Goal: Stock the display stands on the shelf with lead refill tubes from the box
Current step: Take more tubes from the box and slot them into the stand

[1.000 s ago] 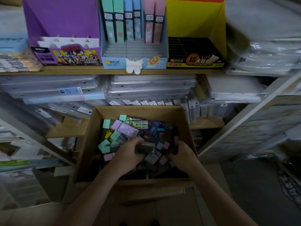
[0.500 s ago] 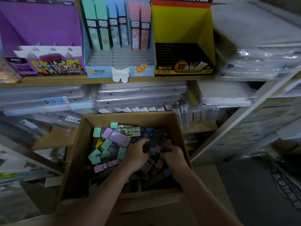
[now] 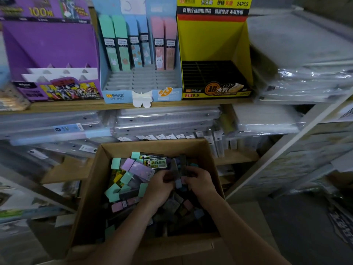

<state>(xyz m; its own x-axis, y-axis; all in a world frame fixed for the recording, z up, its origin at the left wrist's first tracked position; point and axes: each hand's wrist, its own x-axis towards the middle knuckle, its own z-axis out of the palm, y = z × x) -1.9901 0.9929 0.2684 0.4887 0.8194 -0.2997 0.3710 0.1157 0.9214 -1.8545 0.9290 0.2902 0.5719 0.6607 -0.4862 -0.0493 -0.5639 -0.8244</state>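
A brown cardboard box (image 3: 91,190) below the shelf holds several loose lead refill tubes (image 3: 122,178) in green, purple, pink and dark colours. Both hands are inside it. My left hand (image 3: 159,185) and my right hand (image 3: 199,181) meet around a dark tube (image 3: 178,169) that stands up between them, fingers curled on it. On the shelf above stand three display stands: a purple one (image 3: 47,52), a light blue one (image 3: 141,92) with several tubes upright in its back row, and a yellow and black one (image 3: 214,46) with bare slots.
The wooden shelf board (image 3: 76,106) carries the stands. Plastic-wrapped stationery packs (image 3: 164,121) fill the level under it, and more wrapped packs (image 3: 305,73) lie at the right. A white slanted frame post (image 3: 282,150) runs down at the right of the box.
The view has tilted up and moved closer to the shelf. Both hands have come together at the box's middle and lifted a dark tube upright out of the pile.
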